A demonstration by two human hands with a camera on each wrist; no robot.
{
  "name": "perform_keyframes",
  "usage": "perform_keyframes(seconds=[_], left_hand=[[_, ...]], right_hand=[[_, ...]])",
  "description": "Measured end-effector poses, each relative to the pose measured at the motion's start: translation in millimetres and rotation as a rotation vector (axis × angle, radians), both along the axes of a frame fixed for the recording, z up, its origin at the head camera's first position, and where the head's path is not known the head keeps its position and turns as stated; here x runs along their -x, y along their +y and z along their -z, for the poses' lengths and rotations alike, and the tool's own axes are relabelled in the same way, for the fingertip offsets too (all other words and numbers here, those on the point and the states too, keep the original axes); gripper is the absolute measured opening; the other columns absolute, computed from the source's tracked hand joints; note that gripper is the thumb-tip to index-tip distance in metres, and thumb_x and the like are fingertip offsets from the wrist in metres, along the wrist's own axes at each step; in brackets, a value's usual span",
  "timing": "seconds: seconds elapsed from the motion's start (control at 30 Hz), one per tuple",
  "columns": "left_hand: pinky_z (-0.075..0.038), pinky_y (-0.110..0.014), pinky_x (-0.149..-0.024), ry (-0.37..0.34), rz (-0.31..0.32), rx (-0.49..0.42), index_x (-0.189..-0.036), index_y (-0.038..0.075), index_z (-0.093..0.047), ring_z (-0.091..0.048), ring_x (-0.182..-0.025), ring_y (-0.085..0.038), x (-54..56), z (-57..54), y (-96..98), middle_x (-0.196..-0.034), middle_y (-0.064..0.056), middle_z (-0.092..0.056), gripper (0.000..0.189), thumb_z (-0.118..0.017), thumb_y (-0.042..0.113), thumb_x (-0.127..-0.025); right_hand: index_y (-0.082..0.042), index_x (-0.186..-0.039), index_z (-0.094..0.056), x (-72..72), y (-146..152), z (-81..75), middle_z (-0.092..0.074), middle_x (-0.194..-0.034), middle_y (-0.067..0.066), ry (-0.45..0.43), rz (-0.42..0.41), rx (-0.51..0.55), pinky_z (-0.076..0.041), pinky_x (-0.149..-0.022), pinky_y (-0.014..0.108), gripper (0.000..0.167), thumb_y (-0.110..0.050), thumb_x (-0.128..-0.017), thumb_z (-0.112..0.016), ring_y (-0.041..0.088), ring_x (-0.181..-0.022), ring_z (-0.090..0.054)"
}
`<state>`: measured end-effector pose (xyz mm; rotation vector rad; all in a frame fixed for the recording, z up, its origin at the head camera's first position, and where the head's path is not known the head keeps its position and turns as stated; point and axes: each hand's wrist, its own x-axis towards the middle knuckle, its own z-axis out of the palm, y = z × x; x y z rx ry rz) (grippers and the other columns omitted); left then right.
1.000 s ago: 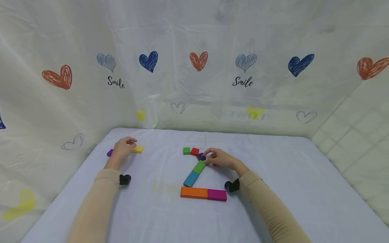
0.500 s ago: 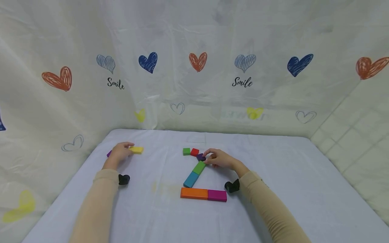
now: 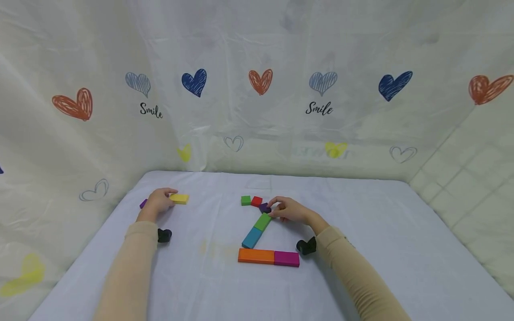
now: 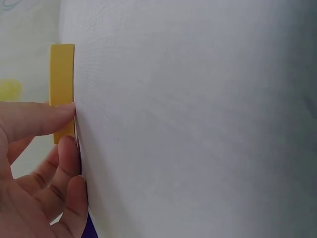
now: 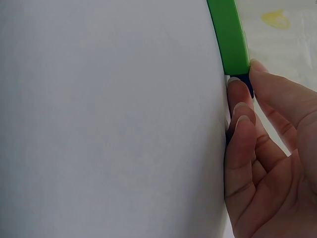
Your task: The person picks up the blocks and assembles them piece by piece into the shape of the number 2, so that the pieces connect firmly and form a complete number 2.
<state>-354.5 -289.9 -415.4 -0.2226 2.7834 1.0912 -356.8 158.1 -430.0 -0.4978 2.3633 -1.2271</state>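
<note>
At the far left of the table, my left hand (image 3: 158, 201) pinches one end of a yellow block (image 3: 180, 199) between thumb and fingers. The left wrist view shows the thumb (image 4: 59, 116) across the yellow block's face. Part of a purple block (image 3: 143, 203) shows behind that wrist. Near the middle, my right hand (image 3: 292, 209) has its thumb and index finger around a small dark purple block (image 3: 264, 207). This block adjoins a red block (image 3: 256, 201) and the top of a green block (image 3: 263, 221). The right wrist view shows mostly its edge.
A small green block (image 3: 246, 200) lies left of the red one. A blue block (image 3: 252, 237) continues the slanted green one downward. Below lie an orange block (image 3: 256, 256) and a magenta block (image 3: 287, 259) end to end. A white cloth covers the table (image 3: 201, 285).
My left hand has come down slightly from above the yellow block and now grips its end. The right hand stays in place at the dark purple block.
</note>
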Motion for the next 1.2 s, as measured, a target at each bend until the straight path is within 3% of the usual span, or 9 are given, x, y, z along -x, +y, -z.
perform_keyframes(seconds=[0.37,0.63,0.93,1.2], left_hand=[[-0.039,-0.057,-0.106,0.024,0.008,0.000,-0.138,-0.006,-0.054,-0.045,-0.124,-0.047,-5.9,-6.1,-2.3,-0.139,-0.035,-0.044,0.051,-0.070,0.003,-0.091],[-0.040,-0.054,-0.105,0.014,-0.004,-0.031,-0.135,-0.006,-0.055,-0.047,-0.120,-0.044,-4.3,-2.9,-4.6,-0.137,-0.033,-0.046,0.049,-0.073,0.006,-0.091],[-0.044,-0.048,-0.097,0.095,0.008,-0.065,-0.129,-0.008,-0.058,-0.050,-0.114,-0.039,-3.6,-1.9,-5.7,-0.127,-0.028,-0.052,0.050,-0.079,0.014,-0.089],[-0.047,-0.044,-0.093,0.111,-0.014,-0.086,-0.131,-0.005,-0.057,-0.051,-0.115,-0.038,-2.3,-6.3,-1.0,-0.132,-0.027,-0.053,0.048,-0.077,0.014,-0.092]], right_hand=[[-0.010,-0.129,-0.060,0.3,0.2,-0.6,-0.067,-0.095,0.007,-0.007,-0.002,0.000,-0.049,-0.074,0.029,0.029,-0.017,-0.101,-0.065,0.022,-0.078,-0.056],[-0.009,-0.129,-0.060,-0.4,-0.3,-1.1,-0.066,-0.093,0.007,-0.018,0.000,0.011,-0.048,-0.073,0.028,0.030,-0.018,-0.101,-0.066,0.021,-0.077,-0.055],[-0.009,-0.128,-0.059,1.2,0.6,0.1,-0.066,-0.095,0.007,-0.019,-0.002,0.012,-0.048,-0.073,0.028,0.028,-0.016,-0.102,-0.065,0.021,-0.078,-0.055],[-0.009,-0.129,-0.060,1.3,1.0,1.3,-0.066,-0.095,0.007,-0.020,0.003,0.010,-0.048,-0.074,0.028,0.028,-0.016,-0.102,-0.065,0.021,-0.078,-0.055]])
